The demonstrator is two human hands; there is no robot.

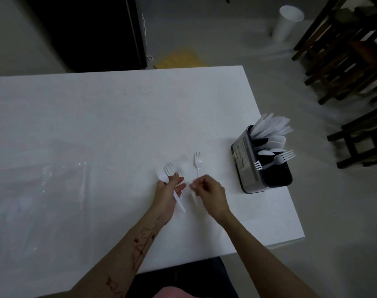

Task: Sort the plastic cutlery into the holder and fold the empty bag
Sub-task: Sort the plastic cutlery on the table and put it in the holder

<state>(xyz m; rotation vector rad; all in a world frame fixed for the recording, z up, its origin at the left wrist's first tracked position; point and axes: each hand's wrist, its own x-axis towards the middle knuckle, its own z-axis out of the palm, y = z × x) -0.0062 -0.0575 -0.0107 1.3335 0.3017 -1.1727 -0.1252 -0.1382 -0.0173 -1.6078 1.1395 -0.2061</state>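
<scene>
While sorting stands well advanced but unfinished, itemised largest to smallest:

Table (119, 117): white; near edge toward the person, right edge beside the holder.

Bag (54, 190): clear plastic, flat near the left edge, not yet folded; contents hard to judge, faint pale shapes inside possibly cutlery or only glare.

Holder (262, 168): dark, compartmented, close to the right edge; knives fanned in the far compartment, spoons in the middle, forks (277, 160) leaning out nearer; nearest compartment dark, contents not discernible.

Left hand (168, 190): near the middle of the near edge, thumb and fingers closed round two white forks (167, 171), tines pointing away, handles trailing below the palm.

Right hand (207, 188): just beside the left, fingers curled, fingertips pinched together; seemingly on the handle of a loose fork (197, 163), though blur leaves contact uncertain.

Done, by judgement: most cutlery housed. Left: the forks at hand, anything remaining in the bag, then folding.

Unclear: a blurred pale shape beneath the right hand.
</scene>
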